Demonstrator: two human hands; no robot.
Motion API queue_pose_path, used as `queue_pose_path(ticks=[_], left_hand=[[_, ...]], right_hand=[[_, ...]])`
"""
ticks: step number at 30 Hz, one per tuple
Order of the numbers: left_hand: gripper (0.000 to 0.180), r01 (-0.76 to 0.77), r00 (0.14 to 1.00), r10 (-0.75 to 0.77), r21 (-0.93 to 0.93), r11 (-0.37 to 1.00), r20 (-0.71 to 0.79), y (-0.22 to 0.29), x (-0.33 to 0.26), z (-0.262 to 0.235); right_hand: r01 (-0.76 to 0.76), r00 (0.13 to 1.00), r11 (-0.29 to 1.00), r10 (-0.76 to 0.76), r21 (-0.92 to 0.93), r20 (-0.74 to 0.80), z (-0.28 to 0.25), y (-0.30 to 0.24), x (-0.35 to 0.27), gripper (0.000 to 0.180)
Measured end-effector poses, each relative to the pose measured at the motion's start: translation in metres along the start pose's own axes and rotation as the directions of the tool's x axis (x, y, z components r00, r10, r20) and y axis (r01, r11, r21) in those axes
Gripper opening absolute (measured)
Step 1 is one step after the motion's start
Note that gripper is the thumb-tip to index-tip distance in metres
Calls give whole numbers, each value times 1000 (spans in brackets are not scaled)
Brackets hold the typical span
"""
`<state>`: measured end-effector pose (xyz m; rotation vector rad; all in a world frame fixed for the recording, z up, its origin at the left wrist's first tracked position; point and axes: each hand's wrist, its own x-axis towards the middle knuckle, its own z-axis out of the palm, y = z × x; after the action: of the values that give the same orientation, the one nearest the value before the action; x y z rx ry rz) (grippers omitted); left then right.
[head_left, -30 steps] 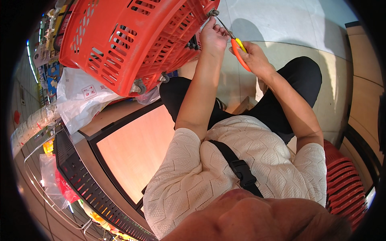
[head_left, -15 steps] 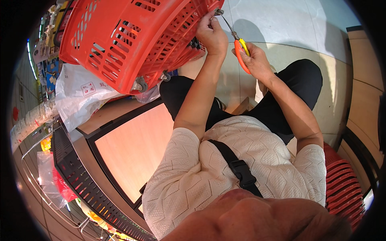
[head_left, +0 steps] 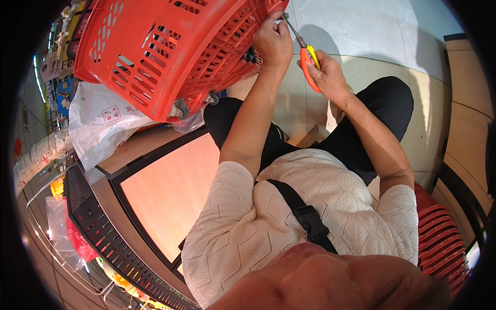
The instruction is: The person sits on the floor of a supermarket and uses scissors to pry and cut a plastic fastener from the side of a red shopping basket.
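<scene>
A large red plastic shopping basket point(head_left: 155, 77) with slotted sides lies tipped over, its underside and small caster wheels turned toward me. My left hand point(head_left: 274, 44) is closed at its far right corner, fingers pinched on a caster wheel point(head_left: 283, 16) that they partly hide. In my right hand point(head_left: 330, 77) are scissors with orange and yellow handles point(head_left: 307, 64). The scissors' slim metal blades point up and left, and their tips reach the caster beside my left fingertips. Whatever lies right at the tips is too small to make out. Two other casters point(head_left: 179, 108) show along the basket's near edge.
A white plastic bag point(head_left: 101, 121) lies against the basket at the left. Below it stand a black-framed panel point(head_left: 170, 188) and a black perforated rack point(head_left: 113, 237). Stacked red stools point(head_left: 444, 243) are close at my right, with wooden cabinets point(head_left: 470, 103) beyond.
The scissors have shifted slightly, with their tips closer in at the caster. My left fingers have turned a little around it. The basket has barely moved.
</scene>
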<state>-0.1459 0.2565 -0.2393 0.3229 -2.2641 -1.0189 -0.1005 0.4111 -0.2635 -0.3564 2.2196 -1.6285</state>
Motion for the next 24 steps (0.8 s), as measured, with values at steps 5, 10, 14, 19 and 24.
queue_pose_path(ticks=[5,10,14,19,24], left_hand=[[17,19,1000,-21,-85,996,-23,2,1,4],[12,9,997,-27,-230,973,-75,-11,6,14],[9,-4,986,-34,-228,974,-163,-6,4,16],[10,-38,978,11,-126,991,-207,-8,3,17],[10,-171,950,161,-15,985,-267,-16,1,16]], right_hand=[[71,992,991,-59,112,-109,-1,-7,0,29],[107,989,988,-94,110,-118,-2,-5,-2,28],[35,991,999,-39,-35,-126,-7,-12,-7,33],[-121,989,984,109,-134,-97,-16,-23,-14,39],[-163,984,986,160,-32,-84,-13,-11,-13,38]])
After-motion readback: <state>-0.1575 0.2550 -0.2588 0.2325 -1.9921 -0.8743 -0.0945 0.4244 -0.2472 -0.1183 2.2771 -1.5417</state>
